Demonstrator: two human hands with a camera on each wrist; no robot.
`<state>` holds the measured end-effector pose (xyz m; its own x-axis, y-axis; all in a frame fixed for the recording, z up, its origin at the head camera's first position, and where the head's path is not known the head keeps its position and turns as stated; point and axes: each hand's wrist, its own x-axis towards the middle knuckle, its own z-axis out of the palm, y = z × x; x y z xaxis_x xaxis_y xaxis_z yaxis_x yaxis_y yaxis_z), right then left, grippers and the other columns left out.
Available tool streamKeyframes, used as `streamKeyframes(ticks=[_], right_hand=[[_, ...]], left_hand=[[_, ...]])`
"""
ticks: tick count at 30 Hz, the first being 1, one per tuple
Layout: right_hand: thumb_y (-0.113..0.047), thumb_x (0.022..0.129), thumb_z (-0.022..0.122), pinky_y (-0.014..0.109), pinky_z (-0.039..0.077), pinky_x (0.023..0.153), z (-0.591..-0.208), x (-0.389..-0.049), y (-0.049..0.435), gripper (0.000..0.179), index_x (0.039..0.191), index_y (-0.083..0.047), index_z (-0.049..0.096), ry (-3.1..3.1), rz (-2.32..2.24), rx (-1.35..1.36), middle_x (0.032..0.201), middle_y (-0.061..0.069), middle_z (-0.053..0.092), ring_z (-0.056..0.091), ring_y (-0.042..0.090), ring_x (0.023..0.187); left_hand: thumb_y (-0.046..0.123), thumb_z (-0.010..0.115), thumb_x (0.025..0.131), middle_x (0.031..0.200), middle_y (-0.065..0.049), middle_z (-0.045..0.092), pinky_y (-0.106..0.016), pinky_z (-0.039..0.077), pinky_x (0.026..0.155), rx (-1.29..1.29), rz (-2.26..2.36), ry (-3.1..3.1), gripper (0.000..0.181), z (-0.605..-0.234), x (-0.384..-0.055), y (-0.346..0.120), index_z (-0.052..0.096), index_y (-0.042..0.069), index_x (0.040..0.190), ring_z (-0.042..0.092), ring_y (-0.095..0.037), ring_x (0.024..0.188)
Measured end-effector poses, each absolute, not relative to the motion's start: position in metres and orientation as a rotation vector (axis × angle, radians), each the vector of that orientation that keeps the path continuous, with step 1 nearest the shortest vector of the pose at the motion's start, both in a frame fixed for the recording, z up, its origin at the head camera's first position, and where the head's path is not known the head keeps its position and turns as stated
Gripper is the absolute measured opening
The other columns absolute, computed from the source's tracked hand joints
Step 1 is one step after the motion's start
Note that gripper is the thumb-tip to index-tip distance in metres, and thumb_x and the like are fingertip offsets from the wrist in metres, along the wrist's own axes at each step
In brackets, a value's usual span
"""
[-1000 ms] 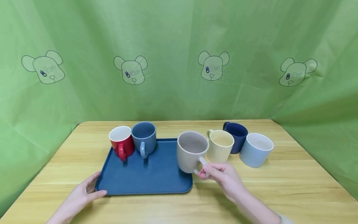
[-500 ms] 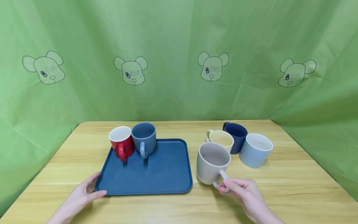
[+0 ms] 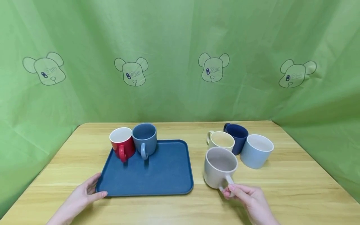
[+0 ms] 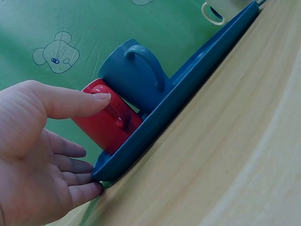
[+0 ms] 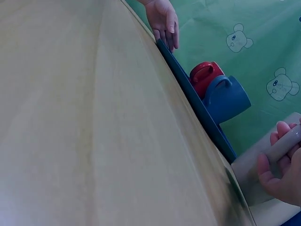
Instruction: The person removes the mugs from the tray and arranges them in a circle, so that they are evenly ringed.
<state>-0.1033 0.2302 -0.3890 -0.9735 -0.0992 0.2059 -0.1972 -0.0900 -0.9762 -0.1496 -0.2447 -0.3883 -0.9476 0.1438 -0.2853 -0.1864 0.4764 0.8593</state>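
Note:
My right hand (image 3: 248, 200) pinches the handle of a light grey mug (image 3: 218, 173) between thumb and fingers. The mug is upright, low over the table just right of a blue tray (image 3: 157, 181); in the right wrist view the grey mug (image 5: 247, 176) has its base right at the tabletop. At the tray's near left corner is my left hand (image 3: 80, 198), its fingers extended along the side and the thumb over the front rim. In the left wrist view those fingertips (image 4: 89, 188) touch the tray's edge. A red mug (image 3: 123, 147) and a slate-blue mug (image 3: 147, 142) stand at the tray's back left.
Behind the grey mug, and partly covered by it, is a pale yellow mug (image 3: 220, 142). Next to it stand a navy mug (image 3: 239, 142) and a light blue mug (image 3: 256, 154). A green curtain (image 3: 174, 100) hangs behind the wooden table (image 3: 303, 187).
My right hand has carried the grey mug from over the tray's right edge to the right, nearer me and lower. My left hand and the tray have stayed put.

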Motion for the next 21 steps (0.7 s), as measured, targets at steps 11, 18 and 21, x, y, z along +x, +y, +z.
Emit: streamKeyframes(ticks=[11,18,21], right_hand=[[0.01,0.089,0.05,0.024,0.055,0.072,-0.3957,-0.1031,0.2238,0.026,0.087,0.0,0.073,-1.956,2.214,0.169,0.076,0.009,0.071,0.068,0.013,0.076],[0.01,0.089,0.05,0.023,0.055,0.072,-0.3975,-0.1042,0.2225,0.024,0.087,0.001,0.073,-1.937,2.198,0.078,0.074,0.009,0.07,0.068,0.014,0.077],[0.009,0.089,0.05,0.023,0.055,0.072,-0.3981,-0.1054,0.2227,0.024,0.087,0.001,0.073,-1.945,2.196,0.053,0.075,0.009,0.07,0.068,0.014,0.077]], left_hand=[[0.027,0.063,0.089,0.145,-0.036,0.009,-0.055,0.028,0.104,-0.042,1.451,2.41,0.086,-0.3895,-0.1504,-0.245,0.009,-0.011,0.143,0.022,-0.051,0.129],[0.027,0.063,0.089,0.145,-0.037,0.01,-0.054,0.029,0.104,-0.036,1.453,2.416,0.086,-0.3907,-0.1506,-0.2457,0.009,-0.012,0.143,0.022,-0.05,0.13],[0.026,0.063,0.089,0.144,-0.037,0.011,-0.053,0.03,0.104,-0.02,1.461,2.424,0.085,-0.3913,-0.1503,-0.2461,0.01,-0.013,0.142,0.023,-0.049,0.13]])
